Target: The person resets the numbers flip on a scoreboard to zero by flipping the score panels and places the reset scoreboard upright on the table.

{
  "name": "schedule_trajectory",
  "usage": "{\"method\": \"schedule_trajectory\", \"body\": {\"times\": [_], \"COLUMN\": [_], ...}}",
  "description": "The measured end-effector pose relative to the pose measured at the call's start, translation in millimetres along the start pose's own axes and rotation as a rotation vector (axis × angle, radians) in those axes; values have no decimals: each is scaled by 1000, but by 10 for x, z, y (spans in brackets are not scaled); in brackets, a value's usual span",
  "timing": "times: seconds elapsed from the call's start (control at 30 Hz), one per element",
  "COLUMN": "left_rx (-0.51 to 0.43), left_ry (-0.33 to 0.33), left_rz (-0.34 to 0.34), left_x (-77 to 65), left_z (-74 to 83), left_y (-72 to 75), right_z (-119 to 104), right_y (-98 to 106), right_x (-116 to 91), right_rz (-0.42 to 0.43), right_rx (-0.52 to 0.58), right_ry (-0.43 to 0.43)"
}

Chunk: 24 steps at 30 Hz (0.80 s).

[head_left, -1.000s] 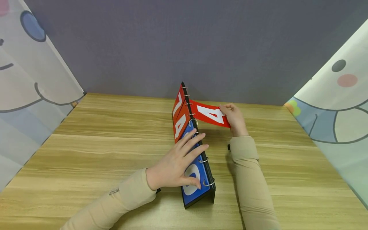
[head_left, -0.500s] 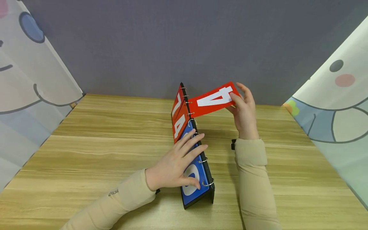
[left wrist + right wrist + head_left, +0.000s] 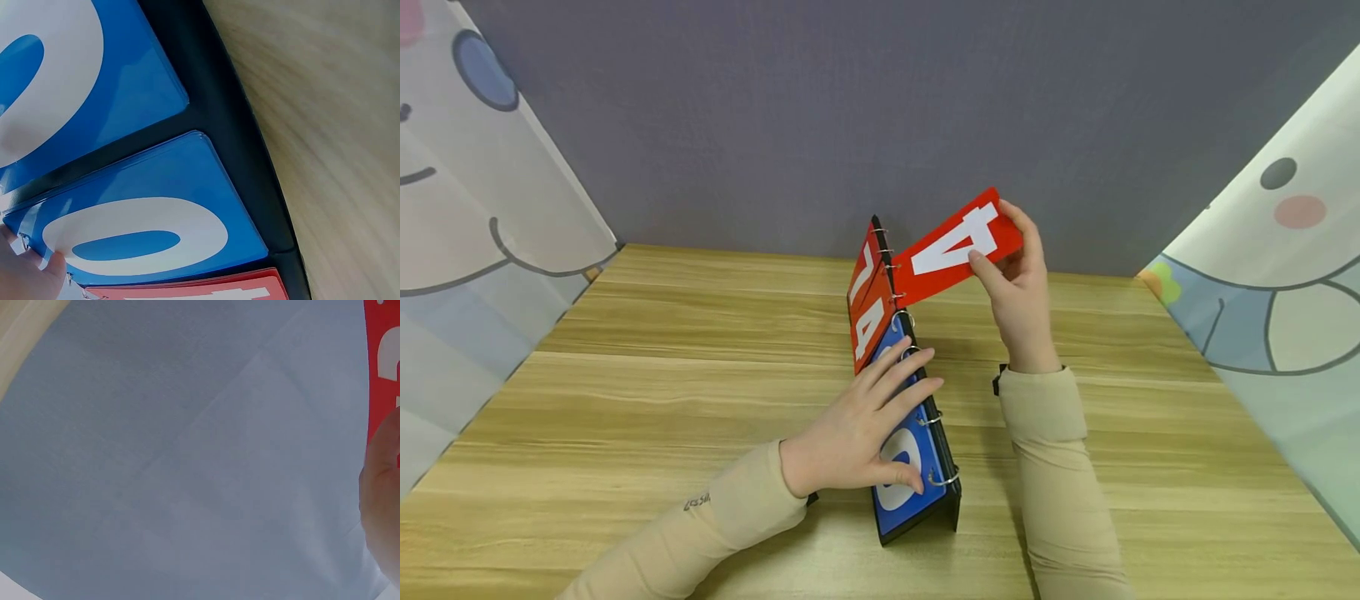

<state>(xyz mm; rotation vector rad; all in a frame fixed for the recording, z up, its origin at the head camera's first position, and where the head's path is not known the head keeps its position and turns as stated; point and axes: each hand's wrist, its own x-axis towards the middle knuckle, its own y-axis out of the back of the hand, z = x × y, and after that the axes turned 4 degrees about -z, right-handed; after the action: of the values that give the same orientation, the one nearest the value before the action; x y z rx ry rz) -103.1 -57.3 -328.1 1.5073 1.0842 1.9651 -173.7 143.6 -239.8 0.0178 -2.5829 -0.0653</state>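
Your right hand [image 3: 1018,292] pinches the outer end of a red card [image 3: 958,246] printed with a white "4", holding it raised and tilted above the rings of the flip scoreboard [image 3: 917,467] that stands on the counter [image 3: 662,375] between your hands. Your left hand [image 3: 857,429] lies flat with straight fingers on the blue "0" card [image 3: 134,234]. Beyond its fingertips, red cards read "7" and "4".
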Motion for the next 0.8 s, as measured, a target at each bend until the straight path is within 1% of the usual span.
{"method": "schedule_trajectory", "body": {"times": [0.13,0.27,0.4,0.53,0.67,0.8], "left_rx": [0,3,8,16,18,17], "left_ry": [0,-2,-7,-12,-13,-14], "left_rz": [4,2,5,10,12,17], "left_x": [0,-2,0,4,6,5], "left_z": [-3,-9,-12,-10,-6,-5], "left_y": [0,-6,-11,-13,-15,-17], "right_z": [17,67,133,188,217,226], "right_y": [-84,-163,-224,-265,-305,-347], "right_x": [-12,-21,-22,-31,-41,-42], "right_rz": [-72,-151,-246,-324,-348,-321], "right_rx": [-4,-64,-130,-243,-320,-341], "right_ry": [63,95,104,77,37,45]}}
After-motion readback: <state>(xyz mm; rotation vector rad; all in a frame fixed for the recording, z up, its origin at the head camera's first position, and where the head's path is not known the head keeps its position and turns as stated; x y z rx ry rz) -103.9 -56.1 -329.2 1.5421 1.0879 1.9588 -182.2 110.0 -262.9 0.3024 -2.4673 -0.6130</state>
